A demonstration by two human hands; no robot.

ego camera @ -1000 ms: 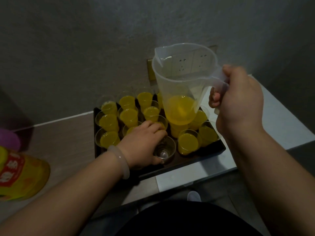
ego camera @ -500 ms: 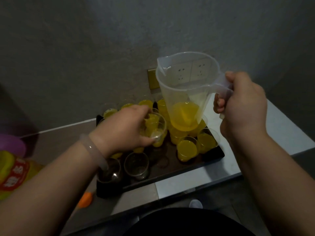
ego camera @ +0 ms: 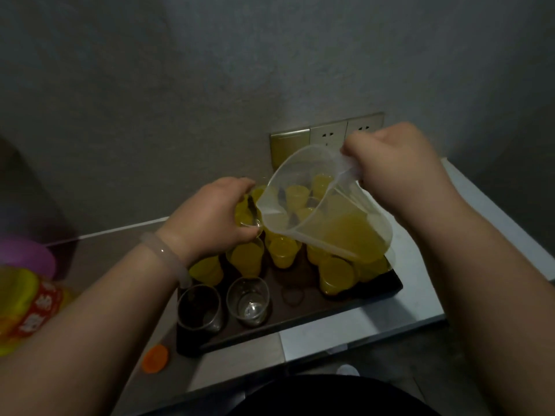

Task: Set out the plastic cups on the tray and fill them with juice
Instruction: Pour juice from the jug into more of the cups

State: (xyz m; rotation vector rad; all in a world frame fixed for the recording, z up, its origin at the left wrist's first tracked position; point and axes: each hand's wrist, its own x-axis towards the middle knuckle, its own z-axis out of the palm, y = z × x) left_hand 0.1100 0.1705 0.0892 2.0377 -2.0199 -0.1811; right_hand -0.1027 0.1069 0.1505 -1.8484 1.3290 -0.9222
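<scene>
Your left hand (ego camera: 210, 217) holds one clear cup (ego camera: 251, 218) up off the tray (ego camera: 295, 292), fingers and thumb curled round its wall, with its mouth right at the spout of the jug (ego camera: 324, 211). Your right hand (ego camera: 393, 166) is clenched on the jug's handle, fingers pressed together in a fist, and the jug is tipped well over towards the cup. The juice (ego camera: 354, 235) lies pooled low in the tilted body and I cannot see it reaching the spout yet. Treat that cup as thin and very light: it will likely dent if you squeeze, and it gains weight as it fills, so hold it round the middle with an even wrap, not by the rim. The jug looks stiff but is only part full, so the liquid can surge when you tilt further; keep the grip high on the handle and roll the wrist slowly. Most of the tray carries filled cups (ego camera: 282, 252) packed close together, so set the full one down gently between them. The two empty cups (ego camera: 248, 300) at the near left corner will tip easily if bumped. An orange cap (ego camera: 155, 358) lies on the counter near the tray's corner.
</scene>
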